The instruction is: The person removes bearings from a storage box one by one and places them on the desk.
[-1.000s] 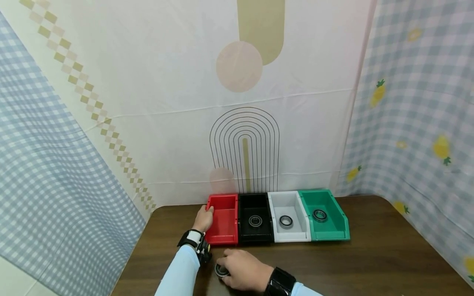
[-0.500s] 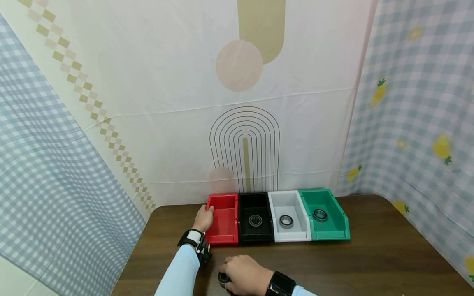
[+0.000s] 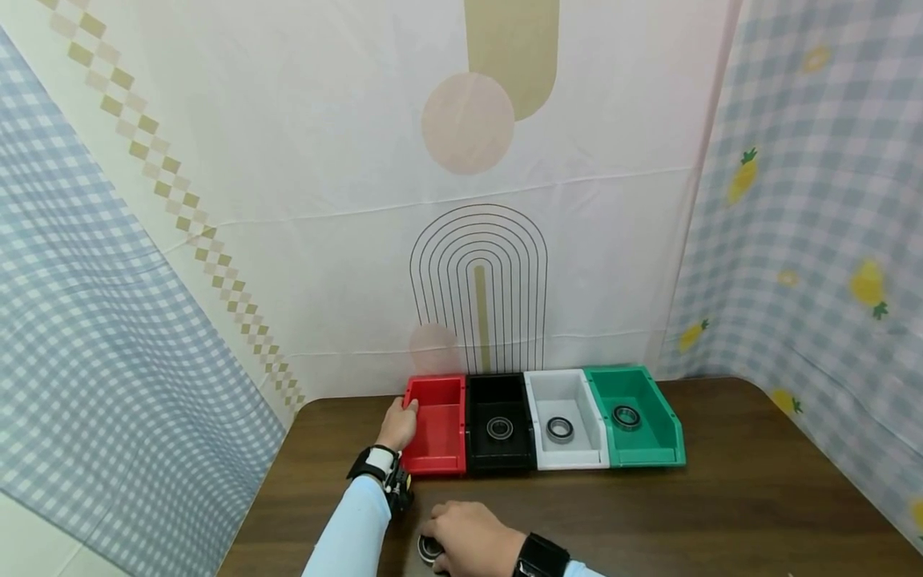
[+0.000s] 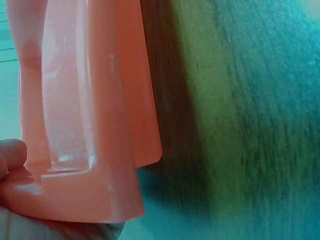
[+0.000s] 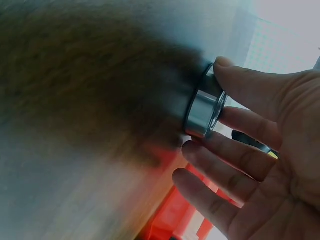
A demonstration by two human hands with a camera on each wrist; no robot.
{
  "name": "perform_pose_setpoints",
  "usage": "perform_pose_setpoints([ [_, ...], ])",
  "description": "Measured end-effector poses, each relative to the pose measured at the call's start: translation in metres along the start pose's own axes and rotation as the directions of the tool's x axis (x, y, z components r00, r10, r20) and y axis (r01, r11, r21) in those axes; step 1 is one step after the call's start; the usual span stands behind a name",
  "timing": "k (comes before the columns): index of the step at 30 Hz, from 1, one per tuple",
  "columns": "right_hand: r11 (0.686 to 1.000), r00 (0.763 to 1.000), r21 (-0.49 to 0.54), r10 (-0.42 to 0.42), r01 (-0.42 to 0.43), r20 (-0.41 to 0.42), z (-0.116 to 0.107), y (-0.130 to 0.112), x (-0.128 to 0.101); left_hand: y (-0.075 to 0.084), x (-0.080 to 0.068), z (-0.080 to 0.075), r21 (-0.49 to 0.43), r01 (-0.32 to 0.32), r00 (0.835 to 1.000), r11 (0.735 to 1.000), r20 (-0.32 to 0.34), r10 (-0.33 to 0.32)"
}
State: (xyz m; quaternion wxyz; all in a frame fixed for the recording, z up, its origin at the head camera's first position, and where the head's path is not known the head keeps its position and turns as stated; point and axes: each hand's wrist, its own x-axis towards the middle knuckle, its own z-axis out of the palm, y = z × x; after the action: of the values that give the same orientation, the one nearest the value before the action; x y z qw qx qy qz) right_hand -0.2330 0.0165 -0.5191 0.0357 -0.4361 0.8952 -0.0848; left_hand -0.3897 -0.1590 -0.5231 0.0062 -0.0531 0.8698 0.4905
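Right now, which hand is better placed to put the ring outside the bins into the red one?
Probably the right hand: it pinches the metal ring, in front of the red bin. The left hand grips that bin's side.

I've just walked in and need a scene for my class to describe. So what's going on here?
A person grips the edge of the red bin with the left hand while the right hand pinches a metal ring in front of the bins. Whether it touches the table is hard to tell. Beside the red bin stand the black bin, white bin and green bin, with one ring lying in each.
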Motion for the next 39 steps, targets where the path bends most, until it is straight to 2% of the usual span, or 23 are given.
perform_pose_setpoints([
  [11,0.997,0.999,0.067,0.037,-0.038,0.017,0.002,0.000,0.000,0.001,-0.003,0.001,0.023,0.003,1.000,1.000,-0.016,-0.002],
  [19,0.998,0.999,0.058,0.037,-0.036,-0.016,0.004,-0.001,-0.001,0.003,-0.007,-0.002,0.046,0.001,1.000,0.999,-0.016,-0.001],
  [22,0.998,0.998,0.049,0.047,-0.045,-0.037,0.003,-0.002,-0.002,0.001,-0.004,0.000,0.054,0.004,1.000,0.999,-0.020,-0.003],
  [24,0.998,0.998,0.045,0.053,-0.051,-0.046,0.002,-0.003,-0.002,-0.002,0.000,0.001,0.048,0.006,1.000,0.999,-0.024,-0.005],
  [27,0.998,0.998,0.045,0.054,-0.052,-0.036,0.002,-0.003,-0.002,-0.018,0.013,0.004,0.052,-0.022,0.999,0.998,-0.030,0.023],
  [29,0.997,0.998,0.051,0.054,-0.053,-0.022,0.002,-0.003,-0.001,-0.035,0.027,0.009,0.072,-0.048,0.998,0.996,-0.024,0.049],
  [31,0.997,0.998,0.059,0.054,-0.053,-0.012,0.002,-0.002,-0.001,-0.041,0.031,0.010,0.086,-0.055,0.998,0.995,-0.017,0.057],
  [34,0.995,0.998,0.082,0.060,-0.060,0.000,0.002,-0.002,-0.001,-0.030,0.022,0.008,0.070,-0.028,1.000,0.997,-0.009,0.029],
  [36,0.994,0.998,0.087,0.063,-0.063,-0.001,0.002,-0.002,-0.001,-0.013,0.007,0.003,0.046,-0.002,1.000,0.999,-0.009,0.003],
  [39,0.995,0.998,0.080,0.064,-0.063,-0.011,0.001,-0.002,-0.001,-0.001,-0.002,0.001,0.045,0.003,1.000,0.999,-0.012,-0.002],
])
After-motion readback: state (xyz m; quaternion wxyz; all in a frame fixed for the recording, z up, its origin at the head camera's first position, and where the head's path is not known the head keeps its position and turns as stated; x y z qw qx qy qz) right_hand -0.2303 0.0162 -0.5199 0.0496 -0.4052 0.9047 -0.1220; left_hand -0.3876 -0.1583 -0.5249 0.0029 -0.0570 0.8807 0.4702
